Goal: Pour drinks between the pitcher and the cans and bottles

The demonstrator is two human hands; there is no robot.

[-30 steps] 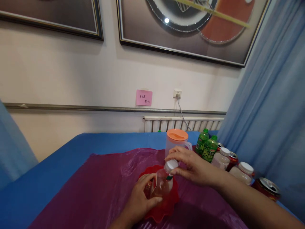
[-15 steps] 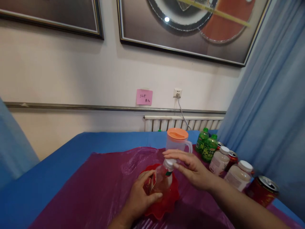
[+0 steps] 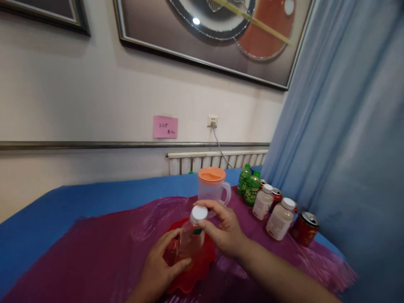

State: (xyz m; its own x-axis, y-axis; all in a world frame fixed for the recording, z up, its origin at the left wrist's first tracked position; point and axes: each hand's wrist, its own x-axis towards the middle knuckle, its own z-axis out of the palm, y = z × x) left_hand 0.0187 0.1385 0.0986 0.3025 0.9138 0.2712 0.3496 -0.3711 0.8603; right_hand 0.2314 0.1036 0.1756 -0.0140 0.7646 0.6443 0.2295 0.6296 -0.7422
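Lower centre of the frame: a small clear plastic bottle (image 3: 189,240) of pale liquid, closed by a smooth round white cap (image 3: 199,213), is held at a slight tilt over a glossy red scalloped dish (image 3: 205,261). The left hand (image 3: 159,265) curls around the bottle's body. The right hand (image 3: 225,229) pinches the cap between thumb and fingertips. The dish rests on a crinkled, translucent magenta plastic sheet (image 3: 110,248) spread over the blue-covered counter (image 3: 78,198). Right of centre stand a frosted pitcher (image 3: 212,191) with an orange lid, two green bottles (image 3: 252,191), two white-capped bottles (image 3: 280,221) and a red can (image 3: 304,229).
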